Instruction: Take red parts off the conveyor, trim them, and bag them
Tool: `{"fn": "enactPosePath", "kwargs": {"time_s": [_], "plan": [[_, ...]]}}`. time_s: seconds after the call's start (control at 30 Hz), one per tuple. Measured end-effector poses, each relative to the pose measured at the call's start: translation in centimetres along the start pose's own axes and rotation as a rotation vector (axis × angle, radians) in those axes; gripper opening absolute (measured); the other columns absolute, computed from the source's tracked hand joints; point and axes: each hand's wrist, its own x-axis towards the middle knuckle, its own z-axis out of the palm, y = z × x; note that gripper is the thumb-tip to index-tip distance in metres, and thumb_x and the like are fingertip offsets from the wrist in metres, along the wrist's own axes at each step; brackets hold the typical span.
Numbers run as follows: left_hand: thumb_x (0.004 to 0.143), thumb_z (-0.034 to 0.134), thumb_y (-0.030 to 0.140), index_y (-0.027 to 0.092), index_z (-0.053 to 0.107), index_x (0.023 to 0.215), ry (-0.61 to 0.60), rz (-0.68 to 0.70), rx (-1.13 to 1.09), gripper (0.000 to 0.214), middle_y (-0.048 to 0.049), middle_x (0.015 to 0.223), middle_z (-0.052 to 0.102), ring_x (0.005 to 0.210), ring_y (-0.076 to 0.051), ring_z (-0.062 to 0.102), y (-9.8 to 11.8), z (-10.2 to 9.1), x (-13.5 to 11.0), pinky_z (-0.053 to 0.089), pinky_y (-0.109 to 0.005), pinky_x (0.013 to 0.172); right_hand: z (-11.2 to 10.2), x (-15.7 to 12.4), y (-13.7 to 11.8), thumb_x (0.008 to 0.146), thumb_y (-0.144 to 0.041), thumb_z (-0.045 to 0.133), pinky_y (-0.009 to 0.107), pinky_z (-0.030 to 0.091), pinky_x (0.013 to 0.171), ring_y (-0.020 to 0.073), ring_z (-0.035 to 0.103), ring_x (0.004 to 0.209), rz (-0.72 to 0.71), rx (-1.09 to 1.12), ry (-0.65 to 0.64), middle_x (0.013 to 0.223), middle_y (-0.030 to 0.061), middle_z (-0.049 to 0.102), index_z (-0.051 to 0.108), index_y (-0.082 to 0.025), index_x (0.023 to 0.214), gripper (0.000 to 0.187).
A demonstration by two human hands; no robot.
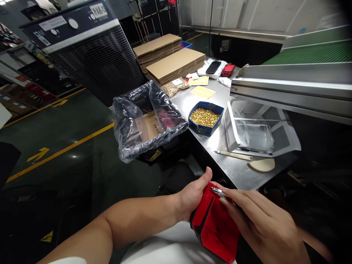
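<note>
I see left hand (192, 196) gripping red case (214, 225), lower centre of frame, fingers wrapped round its edge. Right hand (261, 223) fingers pinch small metal piece (218, 191) at case top; fitting seems unfinished.

Your red case (213, 229): rigid red plastic shell with black trim along the edges, held low over your lap, just off the steel table's near edge, tilted with its broad face up. A small shiny metal piece (217, 191) sits at its top edge, too blurred to identify.
</note>
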Motion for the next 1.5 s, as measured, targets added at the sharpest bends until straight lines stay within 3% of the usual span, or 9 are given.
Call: {"fn": "enactPosePath", "kwargs": {"time_s": [0.17, 0.33, 0.53, 0.6, 0.73, 0.83, 0.97, 1.3, 1.5], "plan": [[0.094, 0.008, 0.071, 0.008, 0.068, 0.088, -0.017, -0.013, 0.029, 0.087, -0.0104, 0.069, 0.068, 0.06, -0.016, 0.065, 0.0, -0.1, 0.1, 0.053, -0.025, 0.064, 0.4, 0.0, -0.7, 0.086, -0.011, 0.068, 0.026, 0.051, 0.084, 0.0125, 0.065, 0.088, -0.014, -0.039, 0.212, 0.103, 0.0036, 0.071, 0.064, -0.016, 0.121, 0.036], [0.092, 0.011, 0.074, 0.007, 0.069, 0.097, 0.061, -0.033, 0.014, 0.089, -0.012, 0.08, 0.07, 0.068, -0.019, 0.068, 0.2, -0.3, 0.3, 0.053, -0.03, 0.069, 1.5, -0.2, -3.6, 0.088, -0.015, 0.062, 0.031, 0.052, 0.078, 0.0171, 0.066, 0.087, 0.326, 0.211, 0.538, 0.099, 0.006, 0.069, 0.064, -0.017, 0.11, 0.022], [0.08, 0.002, 0.086, 0.005, 0.066, 0.097, 0.063, -0.179, -0.121, 0.105, -0.0195, 0.087, 0.068, 0.074, -0.024, 0.065, -0.1, 0.3, 1.0, 0.051, -0.033, 0.073, 3.0, -2.4, -3.7, 0.083, -0.027, 0.066, 0.035, 0.055, 0.081, 0.0203, 0.069, 0.085, 0.039, 0.269, 0.322, 0.086, 0.0047, 0.071, 0.062, -0.021, 0.097, 0.015], [0.085, 0.014, 0.083, 0.008, 0.064, 0.099, 0.147, -0.025, -0.095, 0.091, -0.0161, 0.092, 0.067, 0.079, -0.023, 0.065, -0.5, 0.5, 1.3, 0.051, -0.034, 0.078, 3.2, -2.6, -3.4, 0.084, -0.03, 0.063, 0.032, 0.057, 0.071, 0.0205, 0.069, 0.083, 0.19, 0.326, 0.426, 0.086, 0.006, 0.07, 0.062, -0.022, 0.098, 0.016], [0.095, 0.047, 0.061, 0.016, 0.061, 0.116, 0.388, 0.706, 0.449, 0.051, -0.011, 0.117, 0.062, 0.111, -0.023, 0.058, -1.3, 0.7, 0.2, 0.044, -0.035, 0.101, 3.2, -1.2, -2.9, 0.088, -0.042, 0.052, 0.028, 0.055, 0.063, 0.0175, 0.064, 0.068, 0.951, 0.631, 0.775, 0.074, 0.0025, 0.063, 0.061, -0.022, 0.095, 0.023], [0.099, 0.048, 0.045, 0.02, 0.056, 0.131, 0.267, 1.02, 0.961, 0.041, -0.0094, 0.13, 0.058, 0.123, -0.023, 0.052, -1.7, 1.0, -1.5, 0.038, -0.035, 0.11, 3.1, 0.1, -2.5, 0.085, -0.052, 0.05, 0.026, 0.052, 0.057, 0.0157, 0.059, 0.062, 1.267, 0.894, 0.773, 0.073, 0.001, 0.06, 0.061, -0.022, 0.093, 0.033], [0.101, 0.045, 0.034, 0.023, 0.051, 0.136, 0.135, 1.03, 1.076, 0.037, -0.0065, 0.128, 0.063, 0.117, -0.02, 0.059, -2.1, 1.2, -2.4, 0.043, -0.034, 0.107, 3.0, 0.3, -2.2, 0.083, -0.053, 0.053, 0.025, 0.052, 0.057, 0.0154, 0.059, 0.065, 1.366, 0.981, 0.772, 0.078, 0.0006, 0.061, 0.062, -0.025, 0.095, 0.032], [0.094, 0.058, 0.029, 0.019, 0.047, 0.136, 0.13, 1.128, 1.223, 0.044, -0.0087, 0.113, 0.067, 0.101, -0.018, 0.066, -1.8, 0.9, -1.9, 0.053, -0.029, 0.09, 2.7, -0.2, -2.3, 0.081, -0.057, 0.057, 0.023, 0.051, 0.052, 0.0136, 0.056, 0.061, 1.35, 1.035, 0.775, 0.074, -0.0008, 0.058, 0.061, -0.024, 0.092, 0.035], [0.057, 0.09, 0.057, 0.02, 0.05, 0.134, 0.151, 1.148, 1.257, 0.094, -0.0068, 0.102, 0.066, 0.082, -0.019, 0.063, -1.9, 0.4, -1.3, 0.053, -0.03, 0.077, 2.6, -0.5, -2.3, 0.085, -0.057, 0.054, 0.023, 0.051, 0.054, 0.0136, 0.056, 0.062, 1.272, 0.986, 0.715, 0.068, -0.0005, 0.058, 0.059, -0.021, 0.089, 0.036]]}}
